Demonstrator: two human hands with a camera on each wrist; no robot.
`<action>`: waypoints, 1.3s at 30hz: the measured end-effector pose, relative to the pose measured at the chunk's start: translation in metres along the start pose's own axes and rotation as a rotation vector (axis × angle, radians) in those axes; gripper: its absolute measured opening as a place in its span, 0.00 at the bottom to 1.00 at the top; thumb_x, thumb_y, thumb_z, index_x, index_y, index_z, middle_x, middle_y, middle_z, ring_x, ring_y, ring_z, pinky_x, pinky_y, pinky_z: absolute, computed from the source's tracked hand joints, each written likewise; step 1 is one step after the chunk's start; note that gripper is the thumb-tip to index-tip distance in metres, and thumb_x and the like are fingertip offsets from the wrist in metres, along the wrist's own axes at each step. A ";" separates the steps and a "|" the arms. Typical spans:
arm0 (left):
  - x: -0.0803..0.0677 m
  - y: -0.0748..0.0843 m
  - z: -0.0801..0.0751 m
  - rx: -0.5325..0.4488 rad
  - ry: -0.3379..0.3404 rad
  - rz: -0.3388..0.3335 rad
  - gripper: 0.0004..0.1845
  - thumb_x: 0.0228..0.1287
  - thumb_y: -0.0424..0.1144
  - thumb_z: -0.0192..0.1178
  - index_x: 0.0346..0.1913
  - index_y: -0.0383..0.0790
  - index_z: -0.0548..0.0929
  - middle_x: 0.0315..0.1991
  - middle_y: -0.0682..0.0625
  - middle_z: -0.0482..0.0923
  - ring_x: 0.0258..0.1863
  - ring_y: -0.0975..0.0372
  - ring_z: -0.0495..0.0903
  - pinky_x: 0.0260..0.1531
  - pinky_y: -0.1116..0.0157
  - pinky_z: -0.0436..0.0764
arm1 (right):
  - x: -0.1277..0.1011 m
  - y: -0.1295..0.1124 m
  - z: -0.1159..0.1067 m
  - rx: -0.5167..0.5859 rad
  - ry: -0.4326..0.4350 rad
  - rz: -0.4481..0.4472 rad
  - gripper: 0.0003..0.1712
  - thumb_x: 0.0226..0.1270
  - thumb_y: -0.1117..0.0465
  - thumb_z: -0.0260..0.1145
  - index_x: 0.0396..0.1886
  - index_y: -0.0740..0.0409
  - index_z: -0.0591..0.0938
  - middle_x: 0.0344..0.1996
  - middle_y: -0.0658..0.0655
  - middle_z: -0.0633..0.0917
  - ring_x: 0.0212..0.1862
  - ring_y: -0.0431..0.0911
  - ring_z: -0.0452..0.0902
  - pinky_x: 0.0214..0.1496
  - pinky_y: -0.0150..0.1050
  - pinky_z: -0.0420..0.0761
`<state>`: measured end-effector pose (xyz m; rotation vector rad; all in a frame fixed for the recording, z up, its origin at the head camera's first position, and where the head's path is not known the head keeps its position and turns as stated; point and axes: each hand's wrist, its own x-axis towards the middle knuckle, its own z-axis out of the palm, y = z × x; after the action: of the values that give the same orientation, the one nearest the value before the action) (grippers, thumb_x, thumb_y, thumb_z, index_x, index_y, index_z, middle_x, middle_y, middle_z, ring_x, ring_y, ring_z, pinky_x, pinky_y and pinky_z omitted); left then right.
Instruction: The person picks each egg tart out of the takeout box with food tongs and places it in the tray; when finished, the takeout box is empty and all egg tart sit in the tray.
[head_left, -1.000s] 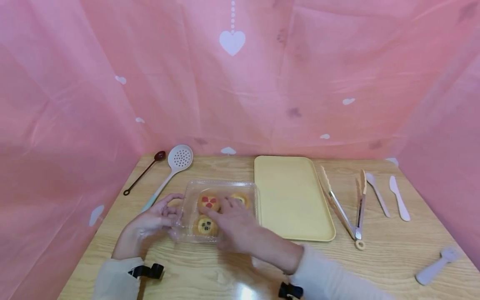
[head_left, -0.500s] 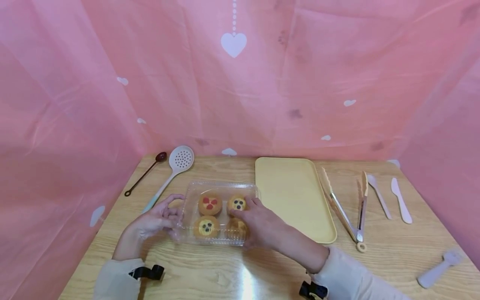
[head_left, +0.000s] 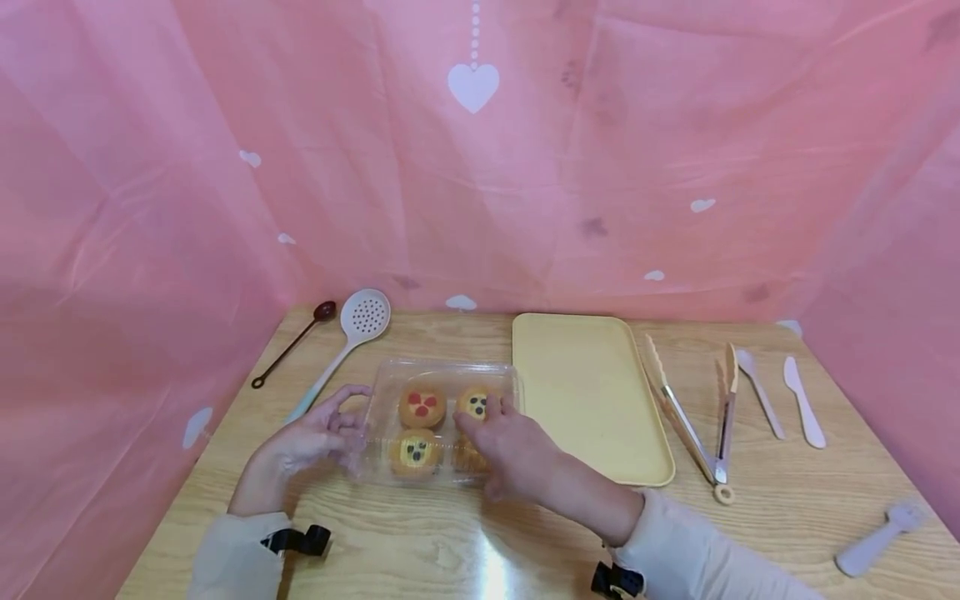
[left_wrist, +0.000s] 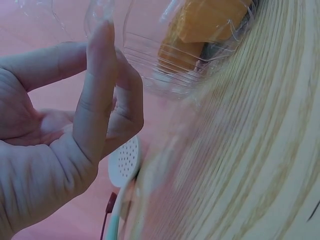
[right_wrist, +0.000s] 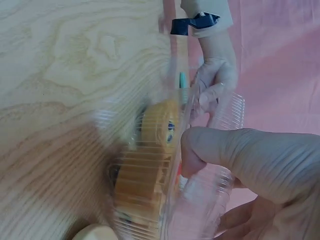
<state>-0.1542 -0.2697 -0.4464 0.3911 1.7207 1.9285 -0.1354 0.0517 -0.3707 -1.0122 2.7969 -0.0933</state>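
A clear plastic clamshell box (head_left: 442,372) lies on the table, holding several round cakes. One cake (head_left: 422,407) has red pieces on top; others have dark dots. My left hand (head_left: 318,437) pinches the box's left edge; in the left wrist view its thumb and fingers (left_wrist: 102,65) meet on the thin plastic. My right hand (head_left: 517,454) lies over the box's right part, partly covering the cakes there. In the right wrist view the right thumb (right_wrist: 200,145) touches the clear lid (right_wrist: 210,200), with the other fingers reaching over it. An orange-brown cake (right_wrist: 140,185) shows through the ribbed plastic.
A yellow tray (head_left: 592,400) stands right of the box. Farther right are tongs (head_left: 720,450), a pale utensil with its head unclear (head_left: 761,396), a knife (head_left: 802,400) and a fork (head_left: 877,537). A skimmer (head_left: 365,317) and a dark spoon (head_left: 296,342) lie at the back left.
My right hand first moves from the middle of the box to its right side, uncovering cakes, then shifts slightly back left onto the lid. My left hand stays at the left edge.
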 end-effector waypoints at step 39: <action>0.003 0.000 0.003 -0.043 -0.013 -0.043 0.34 0.63 0.20 0.59 0.66 0.48 0.62 0.36 0.48 0.75 0.33 0.60 0.78 0.31 0.59 0.86 | 0.023 0.108 -0.088 0.535 0.378 0.145 0.53 0.59 0.63 0.64 0.79 0.64 0.46 0.74 0.71 0.56 0.73 0.64 0.54 0.70 0.60 0.63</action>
<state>-0.1553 -0.2654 -0.4459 0.3476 1.6629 1.9253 -0.2363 0.1197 -0.2995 -0.7115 2.8848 -1.0477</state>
